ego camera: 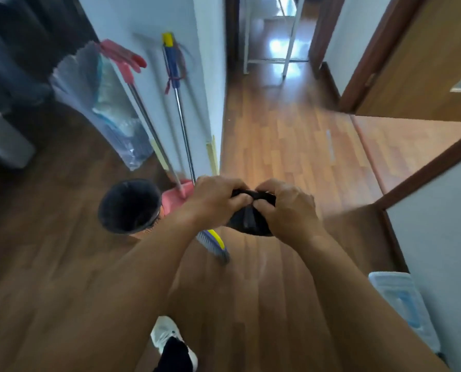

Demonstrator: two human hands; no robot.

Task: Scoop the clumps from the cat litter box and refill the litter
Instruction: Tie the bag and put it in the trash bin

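Now both hands meet at centre frame, left hand and right hand pinching the gathered top of a small black bag between curled fingers; a black-lined bin stands just left on the wood floor; no litter box shows.

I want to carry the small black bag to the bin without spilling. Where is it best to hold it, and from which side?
Grip the gathered neck at the top of the black bag, coming from above, as the left hand and right hand do now. The bag hangs below the bunched top, so probably a pinch there keeps it shut. The black-lined bin stands to the left.
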